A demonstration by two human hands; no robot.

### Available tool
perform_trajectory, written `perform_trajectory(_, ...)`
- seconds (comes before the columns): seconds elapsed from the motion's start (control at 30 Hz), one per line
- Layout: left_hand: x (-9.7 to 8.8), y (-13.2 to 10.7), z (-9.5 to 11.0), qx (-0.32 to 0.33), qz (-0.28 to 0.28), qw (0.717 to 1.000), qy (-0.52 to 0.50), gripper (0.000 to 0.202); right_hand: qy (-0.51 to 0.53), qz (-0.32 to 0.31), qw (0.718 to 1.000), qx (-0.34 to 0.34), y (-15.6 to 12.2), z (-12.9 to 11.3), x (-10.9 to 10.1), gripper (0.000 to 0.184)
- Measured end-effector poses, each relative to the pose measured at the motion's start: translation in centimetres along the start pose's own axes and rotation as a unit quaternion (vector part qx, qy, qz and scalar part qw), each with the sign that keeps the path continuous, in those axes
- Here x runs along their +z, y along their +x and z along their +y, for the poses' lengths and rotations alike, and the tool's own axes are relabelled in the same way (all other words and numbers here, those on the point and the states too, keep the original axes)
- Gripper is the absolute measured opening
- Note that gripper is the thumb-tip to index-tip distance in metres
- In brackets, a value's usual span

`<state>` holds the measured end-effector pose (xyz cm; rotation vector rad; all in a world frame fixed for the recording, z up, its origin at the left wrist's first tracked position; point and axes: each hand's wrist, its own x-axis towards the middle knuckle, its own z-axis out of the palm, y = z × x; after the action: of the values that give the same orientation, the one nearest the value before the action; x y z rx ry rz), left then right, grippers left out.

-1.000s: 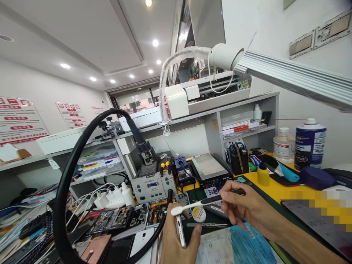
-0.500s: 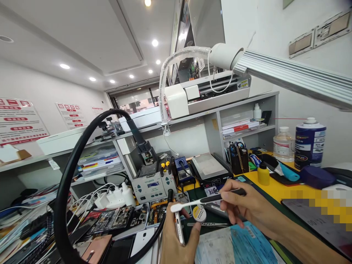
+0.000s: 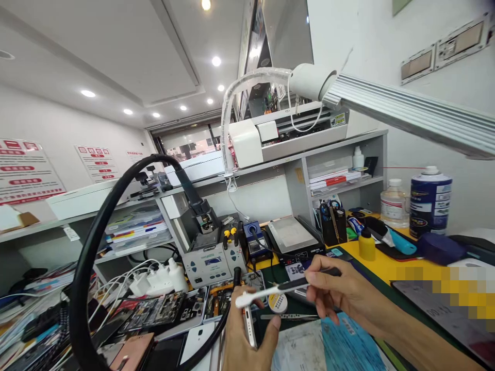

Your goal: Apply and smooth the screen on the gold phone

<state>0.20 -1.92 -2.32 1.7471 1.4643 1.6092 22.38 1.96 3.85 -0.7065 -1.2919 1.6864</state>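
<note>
- Right hand (image 3: 342, 284): fingers pinch the brush-like tool (image 3: 284, 286).
- Left hand (image 3: 243, 355): thumb and fingers hold the phone (image 3: 249, 329).
- Hardly anything moved — tool's tip by the phone, same spot.

Your left hand (image 3: 247, 358) and right hand (image 3: 344, 286) are both bare, with slender, uncovered fingers and thumbs. Your right forearm (image 3: 413, 332) is bare too: smooth and slim, narrowest at the uncovered wrist (image 3: 372, 309) and widening gently toward the lower right of view. Your left arm falls below the picture's bottom edge. Fingernail details are too small to make out.
</note>
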Motion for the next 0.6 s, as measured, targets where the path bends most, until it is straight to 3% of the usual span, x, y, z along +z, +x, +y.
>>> perform_trajectory(0.07, 0.06, 0.02, -0.02, 0.010, 0.001, 1.000, -0.009, 0.040, -0.004, -0.023, 1.000, 0.006, -0.01, -0.06, -0.03, 0.035)
perform_trajectory(0.2, 0.22, 0.02, -0.23, 0.029, 0.009, 1.000, 0.004, 0.036, 0.007, 0.012, 1.000, -0.004, -0.02, -0.11, -0.03, 0.035)
perform_trajectory(0.3, 0.31, -0.02, -0.50, 0.036, 0.011, 0.999, 0.008, 0.040, -0.001, -0.012, 1.000, 0.002, -0.06, -0.15, 0.04, 0.037)
perform_trajectory(0.4, 0.35, -0.06, -0.74, 0.040, 0.011, 0.999, 0.012, 0.037, 0.009, 0.024, 1.000, -0.008, -0.11, -0.21, 0.17, 0.037)
perform_trajectory(0.53, 0.34, -0.02, -0.84, 0.059, 0.011, 0.998, 0.015, 0.041, 0.009, -0.009, 1.000, 0.002, -0.22, -0.23, 0.23, 0.036)
perform_trajectory(0.6, 0.33, 0.02, -0.85, 0.066, 0.019, 0.997, 0.024, 0.039, 0.010, 0.004, 1.000, -0.006, -0.24, -0.18, 0.22, 0.036)
